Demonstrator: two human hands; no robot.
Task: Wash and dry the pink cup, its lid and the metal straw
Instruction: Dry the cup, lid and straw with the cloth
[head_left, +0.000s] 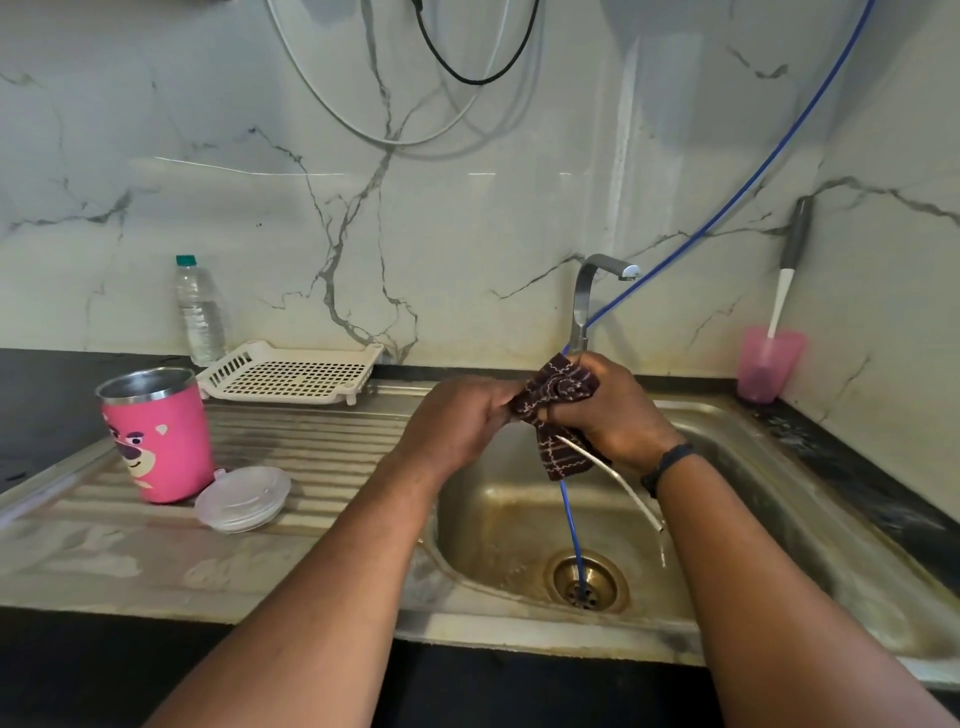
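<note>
Both hands (457, 421) (608, 410) grip the cloth (558, 397) round the metal straw (618, 480). Straw is stiff, slick, light; its free end points to 5 o'clock. Hold mid-shaft.

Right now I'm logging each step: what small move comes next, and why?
Probably slide the cloth down the straw toward its bare lower end. The right hand grips cloth around the upper part, the left hand pinches one end.

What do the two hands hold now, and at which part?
The right hand grips a dark cloth wrapped round the upper part of the metal straw. The left hand pinches the cloth's left end.
</note>
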